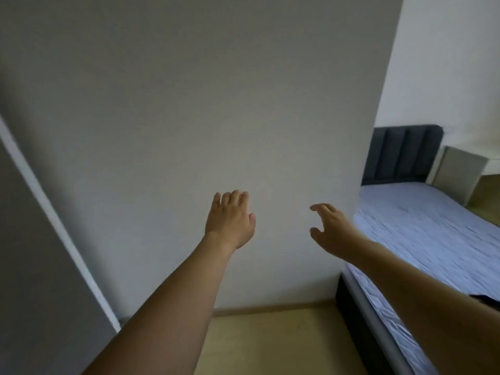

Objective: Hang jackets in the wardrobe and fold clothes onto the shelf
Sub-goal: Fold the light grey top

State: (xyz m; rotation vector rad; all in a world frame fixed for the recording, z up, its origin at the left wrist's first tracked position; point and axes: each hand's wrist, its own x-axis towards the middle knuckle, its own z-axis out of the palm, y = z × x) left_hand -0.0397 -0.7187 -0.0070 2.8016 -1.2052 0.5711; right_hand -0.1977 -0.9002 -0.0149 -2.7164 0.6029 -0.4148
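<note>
Both arms extend forward toward a plain white wall [189, 104]. The left hand [230, 220] is held open with fingers loosely together, holding nothing. The right hand [331, 228] is open with fingers loosely curved, also holding nothing. A bed [433, 239] (blue sheet, dark headboard) stands to the right. A dark item [485, 297] lies at the bed's near edge; its identity cannot be determined.

No readable text, label or number anywhere.
</note>
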